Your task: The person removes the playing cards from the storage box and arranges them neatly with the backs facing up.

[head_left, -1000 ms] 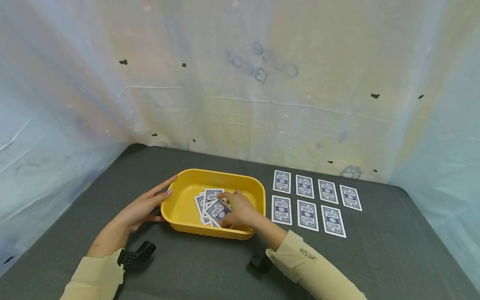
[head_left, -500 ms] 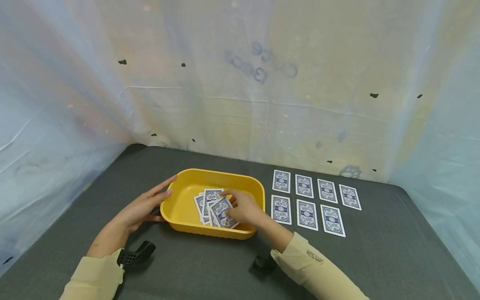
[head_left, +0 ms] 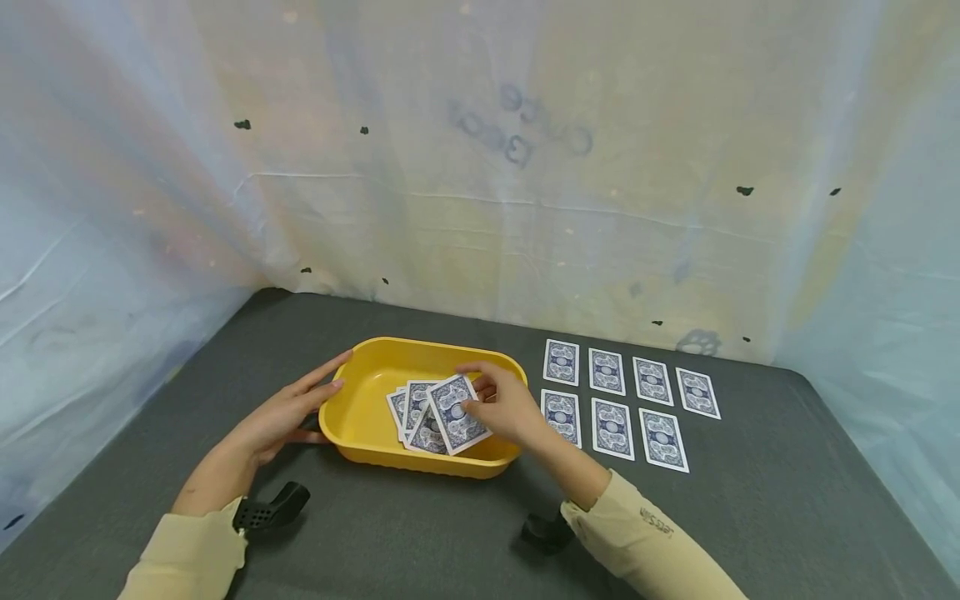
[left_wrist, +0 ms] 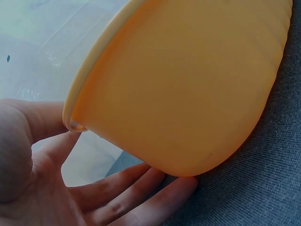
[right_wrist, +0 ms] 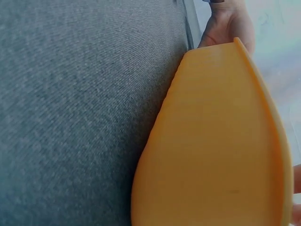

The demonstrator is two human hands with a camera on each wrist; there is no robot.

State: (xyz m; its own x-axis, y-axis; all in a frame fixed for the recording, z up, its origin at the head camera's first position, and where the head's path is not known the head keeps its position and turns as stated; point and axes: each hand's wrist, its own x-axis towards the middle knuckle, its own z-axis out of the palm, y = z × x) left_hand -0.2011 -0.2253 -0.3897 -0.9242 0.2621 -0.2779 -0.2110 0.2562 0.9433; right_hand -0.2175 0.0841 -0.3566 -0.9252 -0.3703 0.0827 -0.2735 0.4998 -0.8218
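My right hand [head_left: 506, 404] pinches a playing card [head_left: 456, 410] with a blue-and-white patterned back, over the right part of a yellow plastic tray [head_left: 427, 464]. Beneath and left of it, several similar playing cards [head_left: 416, 404] lie overlapping, backs up, in the tray. At the tray's left end my left hand [head_left: 288, 417] holds the wall. In the left wrist view one digit of the left hand [left_wrist: 51, 179] goes over the rim while other fingertips touch the outside low down. The right wrist view mostly shows the tray's outer wall [right_wrist: 207, 141], with the card out of sight.
Right of the tray, several playing cards [head_left: 612, 429] lie face down in two rows on the dark grey table [head_left: 405, 533]. A pale sheet [head_left: 480, 208] hangs behind the table and along its sides. A black wrist camera [head_left: 273, 506] sits on the left wrist.
My right hand has drawn the top card up and to the right, away from the pile, turning it slightly. The left hand stays on the tray, and the rows of cards are unchanged.
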